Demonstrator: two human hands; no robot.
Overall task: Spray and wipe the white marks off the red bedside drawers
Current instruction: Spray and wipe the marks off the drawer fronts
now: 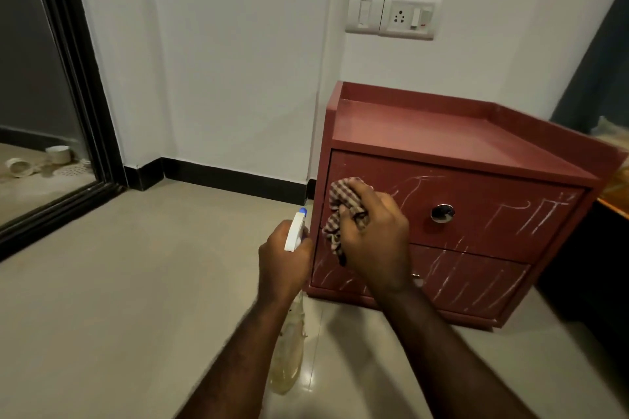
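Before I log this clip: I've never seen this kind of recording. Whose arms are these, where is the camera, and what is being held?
There is no machine here: one camera sits on a person's head, looking forward and down, so the two arms are their own. The left hand grips a spray bottle by its white trigger head. The right hand holds a checked cloth bunched against the top drawer of the red bedside drawers, which stand on the tiled floor by a white wall. White marks streak both drawer fronts.
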